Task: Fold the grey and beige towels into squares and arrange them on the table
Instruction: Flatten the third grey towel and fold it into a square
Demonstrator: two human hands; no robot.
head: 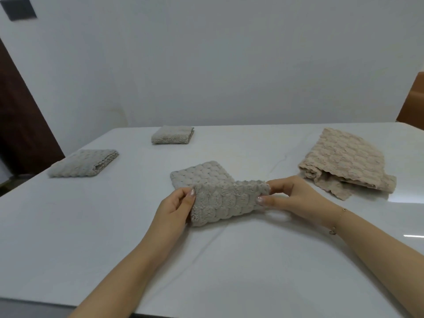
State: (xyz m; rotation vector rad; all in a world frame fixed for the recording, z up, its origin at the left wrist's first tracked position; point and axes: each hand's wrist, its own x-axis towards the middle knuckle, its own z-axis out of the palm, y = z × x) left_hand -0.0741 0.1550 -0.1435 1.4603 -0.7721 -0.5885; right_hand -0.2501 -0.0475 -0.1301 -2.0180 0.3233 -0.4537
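Observation:
A grey bubble-textured towel (220, 191) lies in the middle of the white table (68, 226), its near half lifted and folded over toward the far half. My left hand (176, 207) pinches the left corner of the lifted edge. My right hand (289, 196) pinches the right corner. A grey towel folded into a square (85, 162) lies at the left. Another folded grey square (172, 134) sits at the far edge. A beige towel (348, 161) lies loosely bunched at the right.
A pale wall rises just behind the table's far edge. A dark wooden panel (20, 125) stands at the left, and a brown chair back (413, 104) shows at the far right. The table's near edge runs below my forearms.

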